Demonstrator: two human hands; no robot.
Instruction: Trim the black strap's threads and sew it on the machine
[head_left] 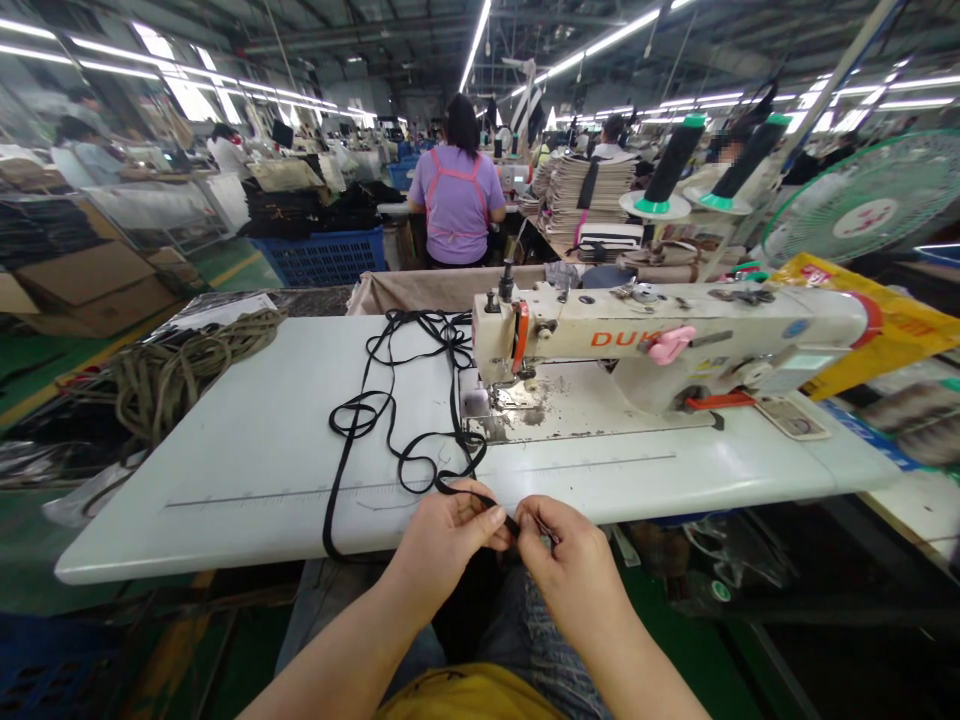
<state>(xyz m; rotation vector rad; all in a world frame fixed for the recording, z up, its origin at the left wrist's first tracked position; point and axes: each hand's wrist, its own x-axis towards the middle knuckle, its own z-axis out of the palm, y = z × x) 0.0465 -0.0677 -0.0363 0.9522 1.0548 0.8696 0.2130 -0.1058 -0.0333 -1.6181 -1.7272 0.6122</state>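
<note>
A long black fabric strap (345,470) lies in loose loops on the white sewing table (247,430), and part of it hangs over the front edge. My left hand (450,530) pinches the strap between thumb and fingers at the table's front edge. Close beside it, my right hand (559,550) grips the same strap, its fingertips almost touching the left ones. The strap's end is hidden by my fingers. Just beyond my hands stands the sewing machine (585,340), with the strap running past the left side of its needle area.
A bundle of olive straps (195,370) rests at the table's left end. Two black thread cones (675,165) and a green fan (862,210) stand behind the machine, near a yellow bag (900,320). A person in purple (457,200) sits ahead.
</note>
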